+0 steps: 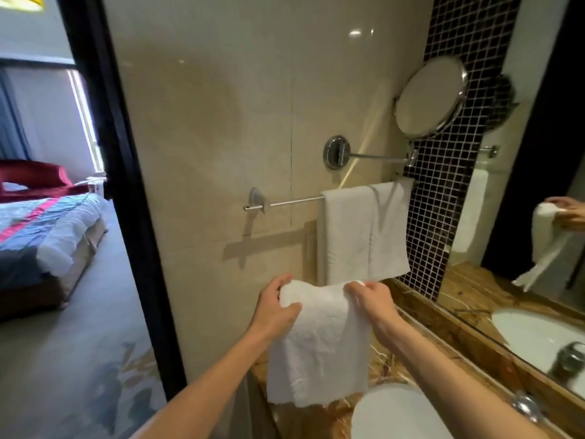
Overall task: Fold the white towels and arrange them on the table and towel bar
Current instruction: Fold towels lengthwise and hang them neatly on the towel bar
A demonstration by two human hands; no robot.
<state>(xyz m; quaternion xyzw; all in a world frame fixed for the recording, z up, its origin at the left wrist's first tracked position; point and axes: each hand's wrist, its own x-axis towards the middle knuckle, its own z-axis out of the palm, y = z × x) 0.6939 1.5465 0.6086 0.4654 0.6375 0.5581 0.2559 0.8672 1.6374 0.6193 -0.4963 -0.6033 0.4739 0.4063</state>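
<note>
White hung towels [348,236] are on the towel bar [294,201] centre right, but the left hand [275,307] and right hand [370,301] have fingers [354,288] clamped on a third towel [319,343], so I'd guess it's halfway.

Nubbly white cloth towel [319,343], polished metal towel bar [294,201], glossy beige wall tiles [221,122].

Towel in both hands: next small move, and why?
Probably lift the towel toward the bare left stretch of the towel bar and drape it there. The left hand and right hand grip its top edge, so it hangs below the bar, and the hung towel fills only the bar's right part.
</note>
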